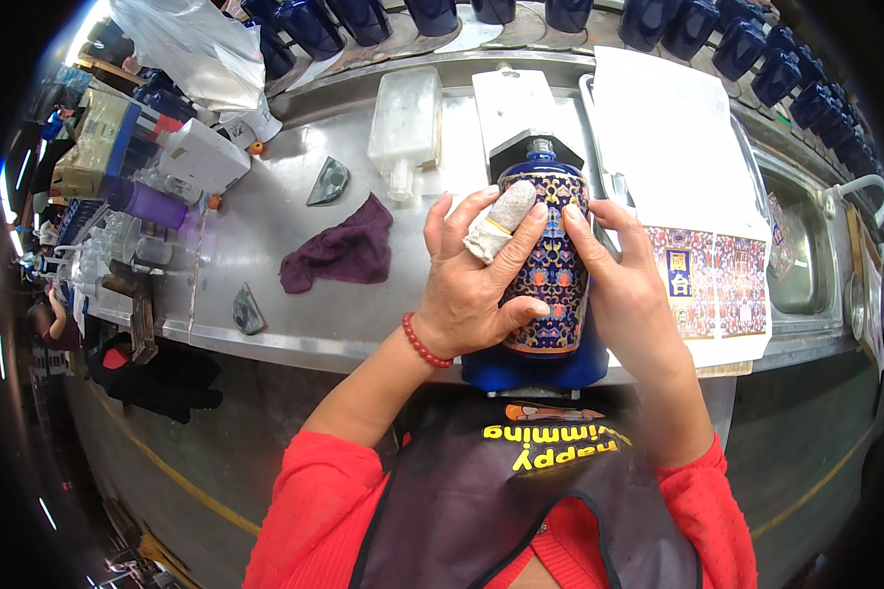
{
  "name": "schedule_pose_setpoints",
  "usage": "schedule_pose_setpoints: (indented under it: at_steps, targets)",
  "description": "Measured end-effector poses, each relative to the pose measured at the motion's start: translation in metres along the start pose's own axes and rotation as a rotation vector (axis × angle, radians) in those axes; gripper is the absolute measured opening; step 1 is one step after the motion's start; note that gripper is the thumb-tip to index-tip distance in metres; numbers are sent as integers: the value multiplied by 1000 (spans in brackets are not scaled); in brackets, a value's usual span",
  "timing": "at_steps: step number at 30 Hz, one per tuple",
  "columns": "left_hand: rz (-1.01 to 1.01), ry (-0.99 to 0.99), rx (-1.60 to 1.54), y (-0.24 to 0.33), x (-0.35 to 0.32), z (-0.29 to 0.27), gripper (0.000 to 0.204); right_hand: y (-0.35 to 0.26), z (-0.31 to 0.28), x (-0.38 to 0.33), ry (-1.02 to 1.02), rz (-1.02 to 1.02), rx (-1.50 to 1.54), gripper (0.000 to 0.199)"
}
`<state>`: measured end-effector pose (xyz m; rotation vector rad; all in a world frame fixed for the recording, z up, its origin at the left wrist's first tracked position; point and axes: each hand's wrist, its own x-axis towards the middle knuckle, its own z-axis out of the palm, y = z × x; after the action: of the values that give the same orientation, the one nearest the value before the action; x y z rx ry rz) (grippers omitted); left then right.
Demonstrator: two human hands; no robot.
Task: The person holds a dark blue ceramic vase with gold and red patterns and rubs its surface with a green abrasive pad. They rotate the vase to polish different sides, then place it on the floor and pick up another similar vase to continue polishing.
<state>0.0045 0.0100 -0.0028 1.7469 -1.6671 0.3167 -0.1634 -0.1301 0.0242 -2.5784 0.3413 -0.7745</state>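
A dark blue glass bottle (543, 245) lies in front of me with its neck pointing away. A patterned wrap in navy, orange and gold covers its body. My left hand (476, 265) grips its left side, index fingertip on the upper part and thumb lower down. One of its fingers wears a whitish cover (502, 221) tied with a yellow band. Along the right edge is my right hand (631, 280), with the thumb on the wrap near the shoulder and the fingers bent at the side. Beneath the near end of the bottle shows a blue base (535, 375).
Patterned sheets (702, 285) and white paper (663, 137) lie at right, near a sink (801, 245). A purple cloth (342, 245), dark scrapers (328, 182) and a clear bottle (405, 123) are on the metal table at left. Several blue bottles (432, 15) line the far edge.
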Motion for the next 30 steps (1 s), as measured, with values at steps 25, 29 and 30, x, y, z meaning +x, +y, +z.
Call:
schedule_pose_setpoints:
  at_steps: [25, 29, 30]
  targets:
    - [-20, 26, -41, 11, -18, -6, 77, -8, 0, -15, -24, -49, -36, 69]
    - [22, 3, 0, 9, -22, -8, 71, -7, 1, -19, -31, -63, -65, 68]
    - [22, 2, 10, 8, -22, -8, 70, -7, 2, -19, -30, -62, -52, 68]
